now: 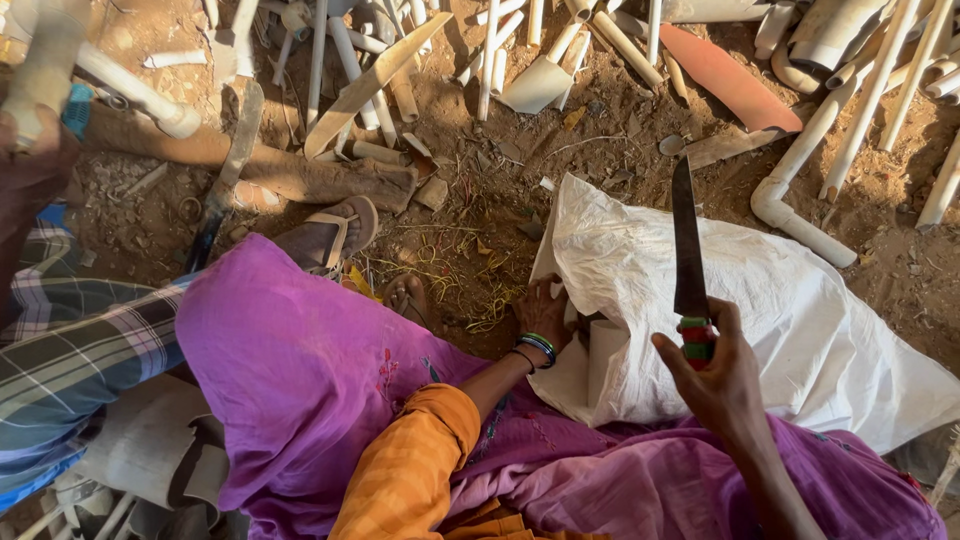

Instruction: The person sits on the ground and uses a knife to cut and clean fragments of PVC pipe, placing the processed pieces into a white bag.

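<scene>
1. A long dark knife (687,235) is held upright in the right hand (722,380), the grip closed round the red-and-green banded handle, blade pointing away from the body.
2. The left hand (540,318) (bangles at the wrist) is laid on the edge of a white woven sack (790,300); the fingers are partly hidden, so it cannot be told whether that grip is closed on the cloth or merely pressing.
3. Just below the left grip, pale cut pipe pieces (590,365) are seen at the sack's mouth.
4. For the work to go well, the blade is best kept clear of the left fingers, and the sack edge held taut.
5. Beyond both grips, white pipe offcuts (800,205) are scattered on the dirt ground (480,190).
</scene>
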